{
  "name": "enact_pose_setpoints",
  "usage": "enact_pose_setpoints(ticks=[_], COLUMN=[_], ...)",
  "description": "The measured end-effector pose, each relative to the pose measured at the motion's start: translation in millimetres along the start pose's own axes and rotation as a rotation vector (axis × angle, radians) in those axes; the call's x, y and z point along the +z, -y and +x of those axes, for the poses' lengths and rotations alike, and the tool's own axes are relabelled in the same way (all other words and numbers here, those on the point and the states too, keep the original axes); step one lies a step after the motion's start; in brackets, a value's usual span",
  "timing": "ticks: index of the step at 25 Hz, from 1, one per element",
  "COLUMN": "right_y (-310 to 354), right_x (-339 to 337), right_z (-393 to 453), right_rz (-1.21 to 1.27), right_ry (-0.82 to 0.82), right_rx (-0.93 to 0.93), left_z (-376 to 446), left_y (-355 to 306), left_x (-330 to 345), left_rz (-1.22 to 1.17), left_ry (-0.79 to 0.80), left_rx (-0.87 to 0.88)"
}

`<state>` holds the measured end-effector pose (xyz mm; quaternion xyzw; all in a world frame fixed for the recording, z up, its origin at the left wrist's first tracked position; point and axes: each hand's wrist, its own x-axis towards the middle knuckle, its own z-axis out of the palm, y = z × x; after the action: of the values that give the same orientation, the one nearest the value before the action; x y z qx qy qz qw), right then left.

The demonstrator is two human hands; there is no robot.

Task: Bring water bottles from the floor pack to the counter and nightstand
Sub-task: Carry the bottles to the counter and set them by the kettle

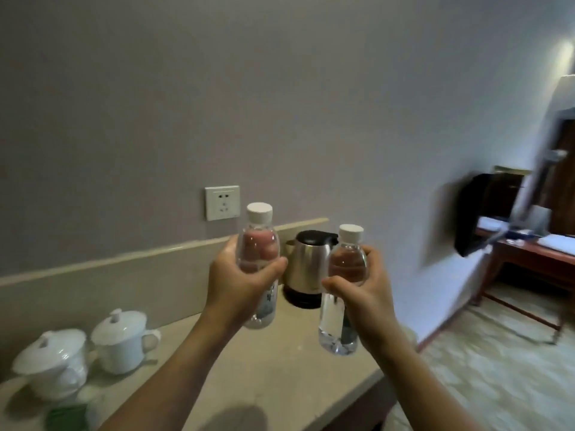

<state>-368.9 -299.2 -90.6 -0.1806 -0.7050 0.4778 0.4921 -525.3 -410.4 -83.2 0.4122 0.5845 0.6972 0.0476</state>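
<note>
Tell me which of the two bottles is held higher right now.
The bottle in the left hand: that left bottle has its white cap level with the wall socket, above the cap of the right hand's bottle.

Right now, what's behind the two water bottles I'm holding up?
A steel kettle stands on the counter behind the left bottle and right bottle, showing in the gap between them. Bottles and hands cover its sides; a wall socket sits behind.
</note>
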Motion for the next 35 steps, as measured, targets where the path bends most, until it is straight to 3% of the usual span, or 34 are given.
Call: enact_pose_setpoints(ticks=[9,16,24,27,30,35], right_y=[-75.8,-149.1,-209.0,-218.4,-230.0,-237.6], right_x=[82.2,103.1,91.2,85.6,79.5,69.5], right_z=[69.6,57.8,51.8,44.5,34.0,35.4], right_rz=[0.145,0.139,0.113,0.126,0.121,0.012], right_ry=[0.282,0.408,0.426,0.513,0.616,0.734], right_rx=[-0.045,0.055,0.195,0.255,0.361,0.486], left_z=[-1.1,-39.3,-36.9,-36.8,-46.1,-66.1], left_y=[78.1,134.6,176.1,182.8,194.3,206.4], left_x=[-38.9,-18.3,19.6,22.9,17.5,-11.3], left_rz=[0.152,0.204,0.266,0.263,0.265,0.476], left_ry=[-0.315,-0.391,-0.463,-0.504,-0.463,-0.120], left_rx=[-0.209,-0.365,-0.422,-0.390,-0.428,-0.591])
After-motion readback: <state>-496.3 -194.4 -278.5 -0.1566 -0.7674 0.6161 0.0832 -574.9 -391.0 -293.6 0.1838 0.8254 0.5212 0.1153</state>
